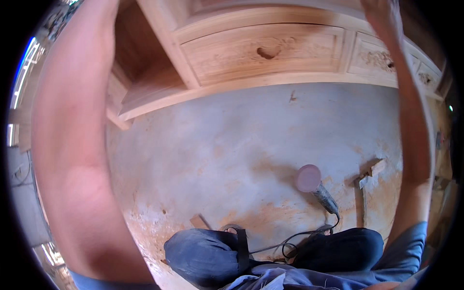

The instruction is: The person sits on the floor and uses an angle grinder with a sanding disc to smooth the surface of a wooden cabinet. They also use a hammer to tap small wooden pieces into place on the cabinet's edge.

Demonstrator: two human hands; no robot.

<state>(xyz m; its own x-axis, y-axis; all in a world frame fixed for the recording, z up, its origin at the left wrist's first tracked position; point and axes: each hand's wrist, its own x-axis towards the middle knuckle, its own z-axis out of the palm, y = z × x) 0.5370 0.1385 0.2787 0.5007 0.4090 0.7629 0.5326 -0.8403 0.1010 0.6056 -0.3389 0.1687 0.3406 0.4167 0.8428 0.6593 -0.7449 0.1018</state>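
Observation:
My left forearm (pixel 72 145) reaches up past the top edge, and its hand is out of the picture. My right arm also stretches upward; at the top right part of my right hand (pixel 385 19) shows near the upper part of a bare wooden cabinet (pixel 270 79). Its fingers are cut off and unclear, so what they touch cannot be made out. Below my arms, the cabinet front has a wide carved drawer (pixel 217 50) with a heart-shaped cutout. A smaller carved drawer (pixel 362 50) sits to its right. On the left is an open compartment (pixel 140 53).
On the dusty concrete floor (pixel 193 145) a corded disc sander (pixel 309 178) lies pad up. Its black cable (pixel 285 239) loops between my knees. To the right lies a hammer-like tool (pixel 361 198) beside a wood block (pixel 377 167). A small wood offcut (pixel 198 221) is near my left foot.

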